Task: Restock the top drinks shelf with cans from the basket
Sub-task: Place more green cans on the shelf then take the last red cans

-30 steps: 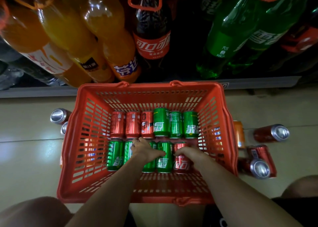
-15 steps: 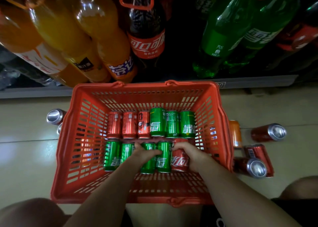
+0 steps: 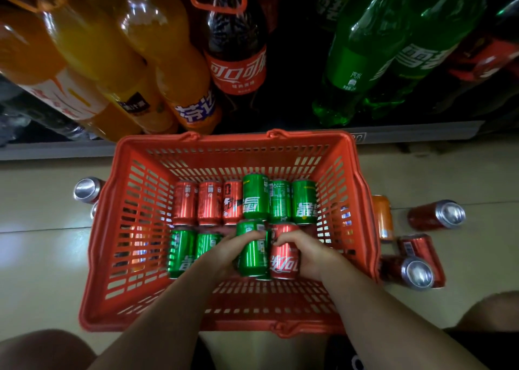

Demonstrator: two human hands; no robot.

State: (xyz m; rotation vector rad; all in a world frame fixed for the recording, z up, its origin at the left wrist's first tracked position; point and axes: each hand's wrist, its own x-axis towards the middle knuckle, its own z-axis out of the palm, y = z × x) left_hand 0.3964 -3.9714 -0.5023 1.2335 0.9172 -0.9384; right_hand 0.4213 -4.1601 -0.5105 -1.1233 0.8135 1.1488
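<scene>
loose cans (image 3: pixel 436 215) beside basket (image 3: pixel 120 229), bottles (image 3: pixel 236 49) overhead

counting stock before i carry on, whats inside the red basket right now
In the red basket: a far row of three red and three green cans. Near row: two green cans, then a green can held by the left hand and a red cola can held by the right hand. Anything under the hands is hidden.

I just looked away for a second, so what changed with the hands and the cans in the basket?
Both hands closed on cans in the near row: the left hand now grips a green can and has raised it above its neighbours, and the right hand grips a red can. The far row, the basket and the cans on the floor stayed put.
</scene>
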